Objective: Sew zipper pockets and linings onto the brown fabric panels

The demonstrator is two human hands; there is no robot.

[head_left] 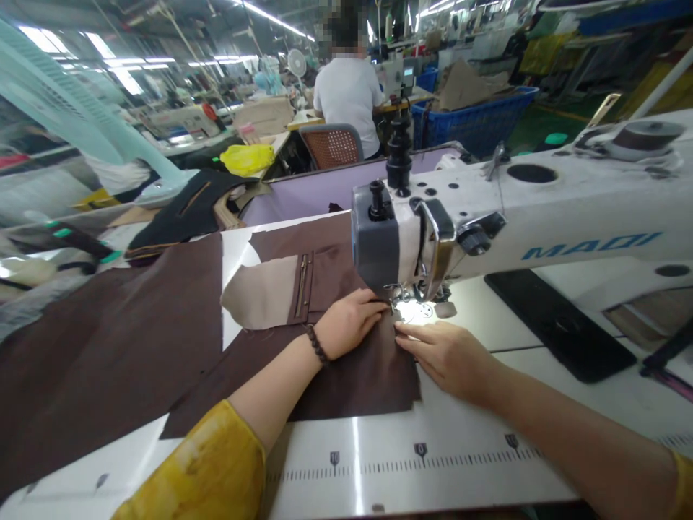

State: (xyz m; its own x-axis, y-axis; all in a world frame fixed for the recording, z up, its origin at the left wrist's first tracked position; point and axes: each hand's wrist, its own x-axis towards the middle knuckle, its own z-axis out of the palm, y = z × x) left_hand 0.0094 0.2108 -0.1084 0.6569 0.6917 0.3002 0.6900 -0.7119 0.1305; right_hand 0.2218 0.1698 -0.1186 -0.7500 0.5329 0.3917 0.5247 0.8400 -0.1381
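Observation:
Dark brown fabric (351, 379) lies under the sewing machine's head (379, 235), its right edge near the lit needle area (414, 312). My left hand (349, 321), with a beaded bracelet at the wrist, rests on this fabric just left of the presser foot, fingers stretched toward it. On the fabric's right edge lie the extended fingertips of my right hand (447, 357), a little in front of the foot. Beyond my left hand is a zipper (303, 285) set in the brown cloth, beside a beige pocket piece (263, 292). The needle tip is too small to make out.
More brown fabric (119, 361) spreads leftward over the table. A black phone-shaped object (560, 325) lies under the machine arm (574, 209). A ruler strip (379, 466) runs along the front edge. Behind are dark folded pieces (184, 209), a seated person (348, 94) and a blue basket (471, 123).

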